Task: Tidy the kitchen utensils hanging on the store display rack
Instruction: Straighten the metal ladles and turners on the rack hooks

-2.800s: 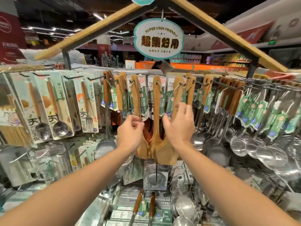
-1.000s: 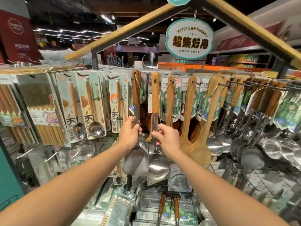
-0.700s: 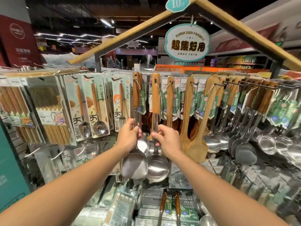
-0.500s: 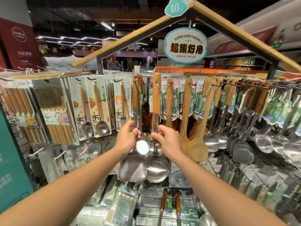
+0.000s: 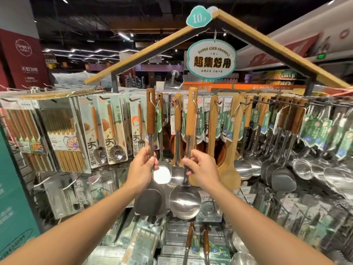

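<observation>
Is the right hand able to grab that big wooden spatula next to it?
Probably not yet: the right hand is pinching the steel ladle. The wooden spatula hangs just beside it with nothing in front, so letting go should free it.

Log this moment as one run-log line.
left hand: grips steel wooden-handled spatula shaft | right hand: pinches steel wooden-handled ladle shaft | both utensils upright

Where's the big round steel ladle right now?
The steel ladle hangs at the centre of the head view, its shaft pinched by the right hand, with the steel spatula in the left hand just to its left.
</observation>
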